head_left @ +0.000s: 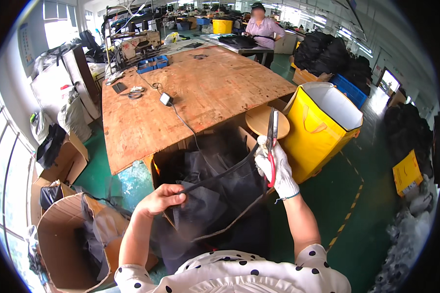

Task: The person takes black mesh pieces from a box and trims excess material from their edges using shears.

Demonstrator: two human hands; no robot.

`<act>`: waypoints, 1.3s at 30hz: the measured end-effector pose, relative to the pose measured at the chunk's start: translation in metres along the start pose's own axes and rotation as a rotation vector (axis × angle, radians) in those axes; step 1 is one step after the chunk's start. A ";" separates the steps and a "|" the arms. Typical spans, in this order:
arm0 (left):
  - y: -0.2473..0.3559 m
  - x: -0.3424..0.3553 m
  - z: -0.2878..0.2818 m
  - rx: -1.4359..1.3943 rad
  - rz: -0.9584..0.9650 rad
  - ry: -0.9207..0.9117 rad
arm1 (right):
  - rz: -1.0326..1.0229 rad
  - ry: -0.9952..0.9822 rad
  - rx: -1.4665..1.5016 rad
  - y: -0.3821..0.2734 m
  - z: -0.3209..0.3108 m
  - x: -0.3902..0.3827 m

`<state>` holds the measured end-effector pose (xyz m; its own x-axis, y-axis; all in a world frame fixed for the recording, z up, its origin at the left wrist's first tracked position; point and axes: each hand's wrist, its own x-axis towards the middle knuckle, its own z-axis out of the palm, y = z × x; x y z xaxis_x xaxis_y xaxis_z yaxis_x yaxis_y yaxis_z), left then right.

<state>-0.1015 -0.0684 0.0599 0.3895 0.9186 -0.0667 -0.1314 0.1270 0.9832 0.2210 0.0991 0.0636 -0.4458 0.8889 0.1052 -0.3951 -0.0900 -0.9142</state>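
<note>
The bare left hand pinches a black mesh piece taut — its strap running up to the gloved right hand, closed on red-handled scissors just above, blades seemingly together — so the strap sits ready for trimming.

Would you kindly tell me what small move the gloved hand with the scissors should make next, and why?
Probably lower the scissors to the black strap and snip. The right hand holds them blades-up, clear of the strap, which runs taut from the left hand pinching the dark mesh fabric. Whether the blades are open cannot be told.
</note>
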 end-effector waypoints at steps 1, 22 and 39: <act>0.003 0.002 0.005 0.000 0.002 -0.004 | 0.043 -0.085 0.181 0.015 -0.022 0.007; -0.038 0.022 0.010 -0.753 0.113 0.011 | 0.184 0.009 0.440 -0.031 -0.050 -0.032; -0.045 0.021 0.002 -0.740 0.172 -0.050 | 1.019 -0.251 0.521 0.025 0.102 -0.111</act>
<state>-0.0851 -0.0556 0.0144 0.3469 0.9323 0.1024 -0.7643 0.2177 0.6071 0.1784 -0.0483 0.0686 -0.8693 0.1910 -0.4560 -0.0190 -0.9346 -0.3553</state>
